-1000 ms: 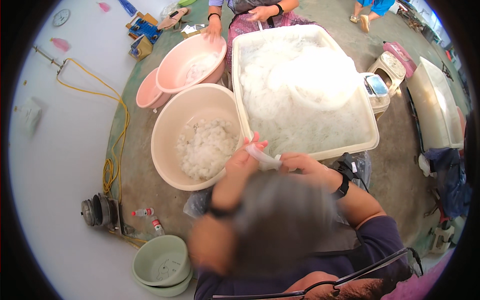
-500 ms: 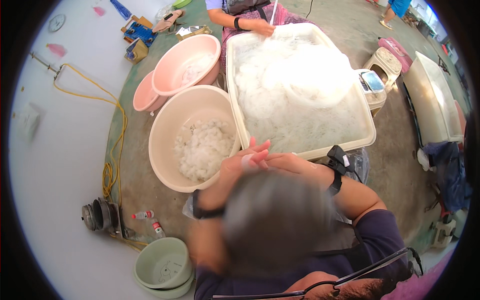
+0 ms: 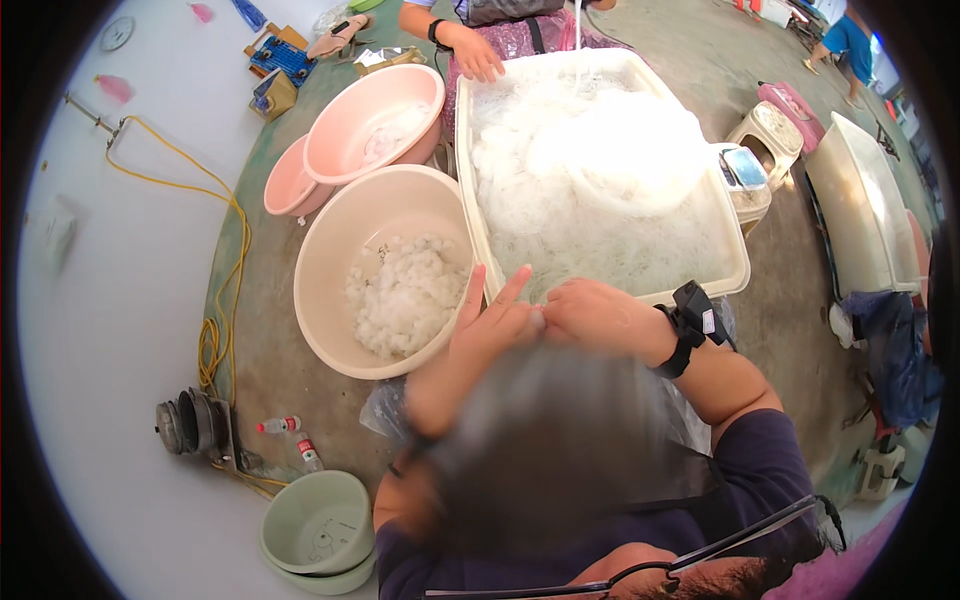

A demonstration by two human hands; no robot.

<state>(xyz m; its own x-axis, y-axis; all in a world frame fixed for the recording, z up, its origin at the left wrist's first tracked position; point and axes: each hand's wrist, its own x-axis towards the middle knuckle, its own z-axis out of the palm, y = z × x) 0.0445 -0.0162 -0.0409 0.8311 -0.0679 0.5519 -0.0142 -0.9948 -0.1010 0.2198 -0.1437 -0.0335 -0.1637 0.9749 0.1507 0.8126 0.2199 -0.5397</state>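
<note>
1. Now your left hand (image 3: 490,325) and right hand (image 3: 590,315) are meeting fingertip to fingertip just below the near rim of the white rectangular tub (image 3: 735,275).
2. Your left index and middle fingers are sticking up and apart; the other fingers are curling in toward the right hand. Something small and pale is showing where the two hands touch, but you cannot tell what it is or which hand is gripping it.
3. Your right fingers are bending loosely inward, knuckles up; a black wrist device (image 3: 692,322) is sitting on that wrist.
4. The tub is holding a heap of white stringy material (image 3: 590,190), piling highest toward its far right corner.
5. A beige round basin (image 3: 330,290) is sitting just left of the tub, touching its near left corner, with white clumps (image 3: 405,295) lying in its right half.
6. Two pink basins (image 3: 340,150) are nesting beyond it.
7. Another person's hand (image 3: 478,55) is resting at the tub's far left corner.
</note>
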